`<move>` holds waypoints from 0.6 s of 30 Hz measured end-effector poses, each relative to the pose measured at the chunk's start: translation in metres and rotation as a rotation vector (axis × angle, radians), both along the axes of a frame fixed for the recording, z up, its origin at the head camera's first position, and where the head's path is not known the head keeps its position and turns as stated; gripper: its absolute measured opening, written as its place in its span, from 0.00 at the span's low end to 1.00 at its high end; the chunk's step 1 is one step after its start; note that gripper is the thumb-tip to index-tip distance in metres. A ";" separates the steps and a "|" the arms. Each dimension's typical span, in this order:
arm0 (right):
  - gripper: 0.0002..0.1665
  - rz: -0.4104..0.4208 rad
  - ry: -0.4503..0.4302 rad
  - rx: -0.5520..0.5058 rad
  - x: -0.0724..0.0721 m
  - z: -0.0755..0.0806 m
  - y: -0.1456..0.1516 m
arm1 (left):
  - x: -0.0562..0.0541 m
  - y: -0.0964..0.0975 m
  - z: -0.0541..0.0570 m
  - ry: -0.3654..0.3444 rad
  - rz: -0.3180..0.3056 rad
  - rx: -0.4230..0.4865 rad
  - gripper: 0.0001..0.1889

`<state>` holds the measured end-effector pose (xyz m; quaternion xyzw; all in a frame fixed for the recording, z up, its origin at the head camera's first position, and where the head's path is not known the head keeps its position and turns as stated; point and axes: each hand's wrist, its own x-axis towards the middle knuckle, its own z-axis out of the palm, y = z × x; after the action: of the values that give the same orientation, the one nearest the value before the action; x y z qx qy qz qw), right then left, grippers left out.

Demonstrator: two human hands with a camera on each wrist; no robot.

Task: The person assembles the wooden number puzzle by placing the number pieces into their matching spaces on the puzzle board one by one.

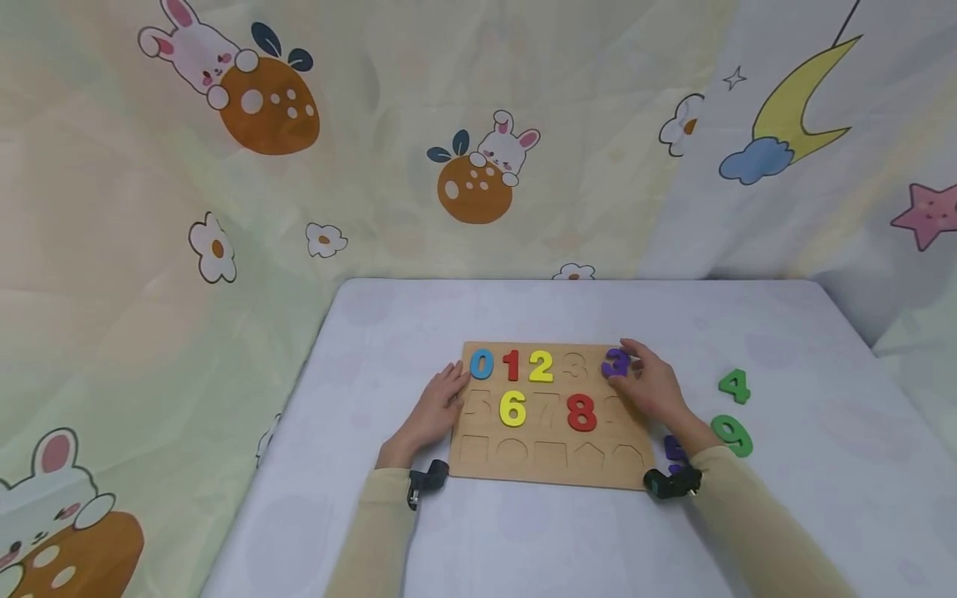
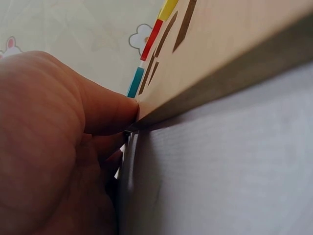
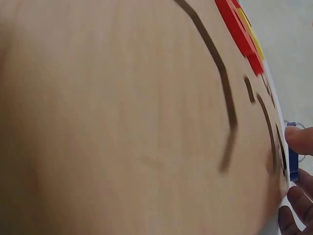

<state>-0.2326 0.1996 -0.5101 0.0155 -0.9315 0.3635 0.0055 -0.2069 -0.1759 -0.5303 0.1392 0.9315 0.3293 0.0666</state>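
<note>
My right hand (image 1: 658, 388) pinches a purple number 3 piece (image 1: 615, 363) between thumb and fingers, over the top right corner of a wooden number puzzle board (image 1: 549, 461). In the right wrist view the piece shows as a blue-purple edge (image 3: 293, 164) beside the thumb. Fairly straight fingers of my left hand (image 1: 434, 407) touch the board's left edge. The left wrist view shows its thumb (image 2: 110, 110) against that edge. On the board sit a blue 0 (image 1: 482, 364), a red 1 (image 1: 512, 365), yellow 2 (image 1: 541, 366), yellow 6 (image 1: 512, 409) and red 8 (image 1: 581, 413).
Right of the board lie a green 4 (image 1: 735, 386), a green 9 (image 1: 732, 435) and a purple piece (image 1: 675, 449), partly hidden by the right wrist. The board's bottom row has outlined shape recesses. A white cloth covers the table (image 1: 538, 540); a patterned curtain (image 1: 389, 124) hangs behind.
</note>
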 end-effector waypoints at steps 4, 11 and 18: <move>0.41 0.001 0.004 0.000 0.000 -0.002 -0.009 | 0.000 0.000 0.000 -0.010 0.005 0.000 0.26; 0.41 -0.013 -0.001 -0.001 -0.002 -0.002 -0.015 | -0.001 0.000 0.003 0.006 -0.007 0.001 0.26; 0.41 -0.006 -0.001 0.021 -0.004 -0.003 -0.020 | 0.001 0.000 0.002 -0.007 0.005 0.006 0.26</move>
<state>-0.2363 0.1800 -0.5129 0.0127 -0.9352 0.3537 0.0060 -0.2062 -0.1762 -0.5285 0.1360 0.9306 0.3327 0.0686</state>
